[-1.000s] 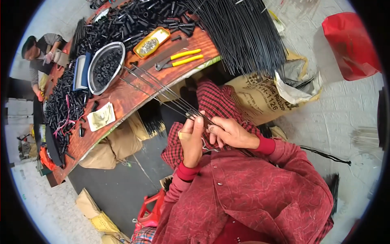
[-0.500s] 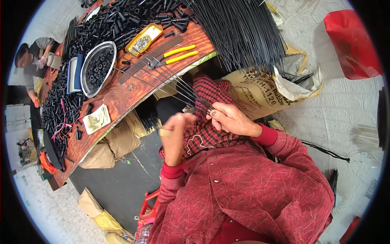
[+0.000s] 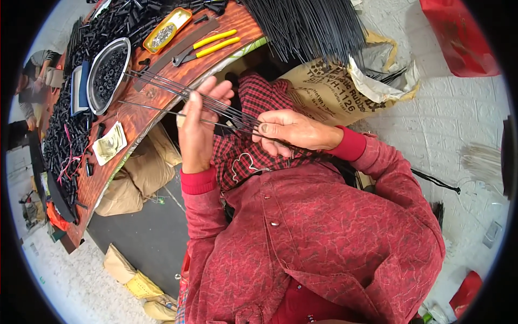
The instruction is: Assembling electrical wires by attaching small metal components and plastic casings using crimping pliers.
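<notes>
Several thin black rods (image 3: 233, 114) fan out from my right hand (image 3: 298, 130), whose thumb and fingers pinch them near their lower ends. The rods slant up and left, their far tips over the table edge and near an oval metal bowl (image 3: 127, 60) of small black rings. My left hand (image 3: 200, 121) is raised beside the rods, palm turned up and fingers stretched apart. Some rods pass across that palm, but it does not close on them. One rod lies lower than the rest, apart from the bunch.
On the wooden table (image 3: 156, 110) lie yellow-handled pliers (image 3: 208, 46), a yellow tray (image 3: 182, 19) of small metal pieces, folded paper (image 3: 109, 143) and heaped black parts (image 3: 67, 146). A large bundle of black rods (image 3: 307, 27) overhangs a printed sack (image 3: 329, 94). Another person (image 3: 35, 81) sits far left.
My left hand has risen up and left, opening its fingers beside the rods. My right hand has shifted slightly left and down, still gripping them. The whole view has moved a little.
</notes>
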Demonstrator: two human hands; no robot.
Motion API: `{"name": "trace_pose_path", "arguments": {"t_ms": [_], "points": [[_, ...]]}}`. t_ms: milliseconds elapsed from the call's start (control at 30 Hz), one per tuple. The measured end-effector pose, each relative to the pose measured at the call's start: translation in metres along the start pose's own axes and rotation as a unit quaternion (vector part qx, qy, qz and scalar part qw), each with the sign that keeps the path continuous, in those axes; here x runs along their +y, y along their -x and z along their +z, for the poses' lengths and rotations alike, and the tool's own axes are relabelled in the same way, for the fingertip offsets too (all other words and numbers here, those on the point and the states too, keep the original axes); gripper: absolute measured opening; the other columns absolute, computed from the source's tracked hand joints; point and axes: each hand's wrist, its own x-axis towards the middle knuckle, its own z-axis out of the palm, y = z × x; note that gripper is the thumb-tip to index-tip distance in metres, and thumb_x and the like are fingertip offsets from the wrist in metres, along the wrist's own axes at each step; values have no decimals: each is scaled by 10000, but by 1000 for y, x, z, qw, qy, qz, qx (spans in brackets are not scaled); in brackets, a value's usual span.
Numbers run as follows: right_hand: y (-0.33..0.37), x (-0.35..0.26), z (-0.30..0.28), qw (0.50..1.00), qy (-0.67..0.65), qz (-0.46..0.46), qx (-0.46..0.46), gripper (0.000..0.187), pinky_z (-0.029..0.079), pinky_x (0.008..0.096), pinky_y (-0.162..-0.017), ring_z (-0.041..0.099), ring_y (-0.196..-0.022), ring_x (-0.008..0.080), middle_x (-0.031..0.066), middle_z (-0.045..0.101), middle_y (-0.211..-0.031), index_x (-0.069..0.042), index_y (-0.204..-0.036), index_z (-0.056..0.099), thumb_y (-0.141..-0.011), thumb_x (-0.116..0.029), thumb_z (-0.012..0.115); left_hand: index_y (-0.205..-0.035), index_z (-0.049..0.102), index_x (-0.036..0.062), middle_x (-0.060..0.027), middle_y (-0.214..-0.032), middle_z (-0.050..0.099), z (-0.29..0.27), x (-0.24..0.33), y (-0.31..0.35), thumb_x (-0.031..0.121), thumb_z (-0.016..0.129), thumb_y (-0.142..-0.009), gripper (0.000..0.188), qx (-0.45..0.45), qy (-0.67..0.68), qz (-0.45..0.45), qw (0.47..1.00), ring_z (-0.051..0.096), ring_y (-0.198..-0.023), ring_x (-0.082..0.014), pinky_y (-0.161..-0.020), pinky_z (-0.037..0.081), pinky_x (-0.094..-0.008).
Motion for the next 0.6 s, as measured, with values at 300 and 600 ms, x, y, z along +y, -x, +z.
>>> {"name": "trace_pose_path", "arguments": {"t_ms": [300,600], "points": [[-6,4,2,1000,-19,3,-11,411,441,200,-522,553,-565,71,59,652,-806,17,-1121,568,-1065,-374,455,-1376,529,-58,-205,-1276,645,2,-15,18,297,389,-1073,487,-18,-113,-32,993,621,-1164,-240,-1043,442,-373],[-15,0,-2,998,-49,-11,-42,385,468,202,-530,573,-577,85,69,651,-830,7,-1174,552,-1057,-353,481,-1340,525,-64,-178,-1110,689,10,-26,20,412,431,-1065,558,-194,-135,-61,970,679,-910,-191,-802,534,-297]]}}
